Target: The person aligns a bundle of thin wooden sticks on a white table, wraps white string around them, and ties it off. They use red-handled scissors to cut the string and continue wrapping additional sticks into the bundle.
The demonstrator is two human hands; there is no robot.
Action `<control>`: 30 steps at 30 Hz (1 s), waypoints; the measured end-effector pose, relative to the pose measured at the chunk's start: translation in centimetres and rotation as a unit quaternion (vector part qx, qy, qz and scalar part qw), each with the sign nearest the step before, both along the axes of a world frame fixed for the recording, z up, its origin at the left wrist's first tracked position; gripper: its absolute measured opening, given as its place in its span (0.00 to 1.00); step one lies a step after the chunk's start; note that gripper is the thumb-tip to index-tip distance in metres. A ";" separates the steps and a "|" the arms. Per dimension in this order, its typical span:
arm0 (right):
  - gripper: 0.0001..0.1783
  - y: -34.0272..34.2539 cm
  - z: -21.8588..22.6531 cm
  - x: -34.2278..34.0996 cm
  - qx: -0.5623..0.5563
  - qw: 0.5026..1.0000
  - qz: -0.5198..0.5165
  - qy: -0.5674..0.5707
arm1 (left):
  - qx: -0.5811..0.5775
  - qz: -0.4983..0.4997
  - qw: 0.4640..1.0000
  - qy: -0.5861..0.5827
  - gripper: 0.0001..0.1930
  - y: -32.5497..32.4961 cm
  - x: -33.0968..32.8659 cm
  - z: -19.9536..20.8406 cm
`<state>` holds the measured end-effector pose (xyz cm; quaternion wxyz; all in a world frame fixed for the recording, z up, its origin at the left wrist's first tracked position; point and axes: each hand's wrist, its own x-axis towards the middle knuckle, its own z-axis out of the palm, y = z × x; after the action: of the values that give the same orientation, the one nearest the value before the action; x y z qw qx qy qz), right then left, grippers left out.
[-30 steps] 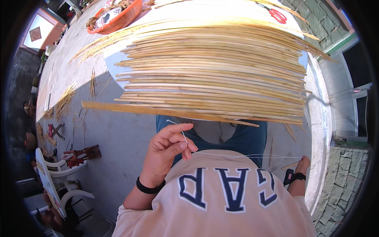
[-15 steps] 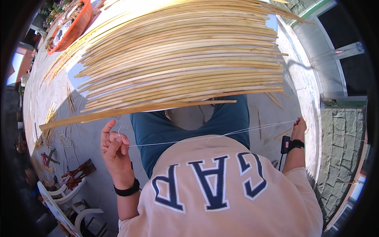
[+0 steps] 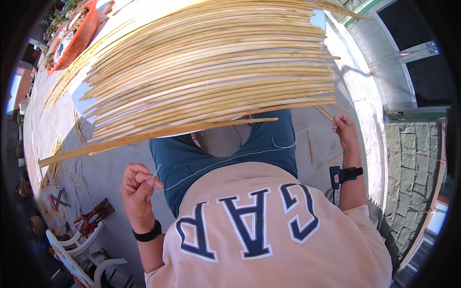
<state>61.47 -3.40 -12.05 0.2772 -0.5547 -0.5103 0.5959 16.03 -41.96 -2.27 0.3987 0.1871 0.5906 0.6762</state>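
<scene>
My left hand [image 3: 138, 188] is closed in a pinch on a white thread [image 3: 225, 160], whose short free end sticks up past the thumb. Across my lap the thread hangs slack in a curve, with a loose loop near my right knee. At the other side my right hand [image 3: 346, 130] pinches the thread with its fingertips; whether a needle is there is too small to tell. In front of me a wide layer of straw-coloured stalks [image 3: 206, 72] lies side by side on a white table [image 3: 80, 102]. One thicker stalk [image 3: 129, 136] lies slantwise along the near edge.
An orange basin [image 3: 77, 41] stands at the far left. Loose straw [image 3: 56, 149] lies on the concrete floor to the left, with a white chair [image 3: 86, 249] nearer me. On the right run a stone-faced wall [image 3: 410, 177] and a door with dark panes.
My right hand has come inward and up, and the thread, stretched nearly straight before, now sags. My left hand has dropped slightly, its fingers more curled. The view has shifted a little.
</scene>
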 end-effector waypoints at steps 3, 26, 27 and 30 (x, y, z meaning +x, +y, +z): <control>0.03 -3.1 2.9 -5.7 -0.001 0.965 0.244 -0.094 | -0.022 -0.057 0.997 -0.051 0.09 1.8 2.0 0.4; 0.15 -13.3 22.0 -21.4 0.069 0.574 0.754 0.311 | 0.038 -0.244 0.963 -0.109 0.10 6.6 5.1 1.5; 0.16 -12.5 21.3 -21.5 0.107 0.612 0.737 0.267 | 0.035 -0.252 0.960 -0.117 0.10 6.6 5.2 1.5; 0.21 -12.7 15.7 -23.7 0.060 0.810 0.583 0.035 | 0.033 -0.268 0.955 -0.121 0.09 6.6 5.2 1.6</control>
<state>37.80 -16.06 3.67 -0.0716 -0.1142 -0.7621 0.6333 21.26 -35.31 -0.71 0.6277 0.2678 0.4436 0.5809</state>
